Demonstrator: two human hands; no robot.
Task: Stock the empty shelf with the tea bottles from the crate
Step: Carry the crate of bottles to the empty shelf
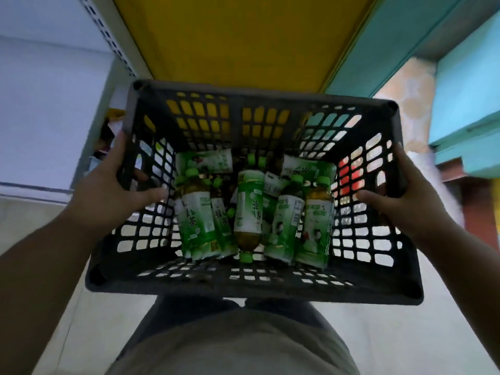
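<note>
Closest to the lens, at the bottom centre of the frame, is the person's light shirt, with dark trousers just above it. Over these sits the black plastic crate, which fills the middle of the frame and is held up off the pale floor.

Tea bottles lie loose in the bottom of the crate, in the centre of the frame. They have green caps and green and white labels, and amber tea shows in some of them. Most lie on their sides and overlap, pointing different ways, so their number cannot be told.

At centre left the left hand holds the crate's left wall; its grip is closed on the wall, thumb inside and fingers outside along the rim. At centre right the right hand holds the right wall the same way, thumb inside, fingers wrapped round the outside edge.

Beyond the crate, at the top centre, is a yellow shelf, bare where it shows. A pale perforated upright runs along its left side. Teal shelving stands at the upper right.
</note>
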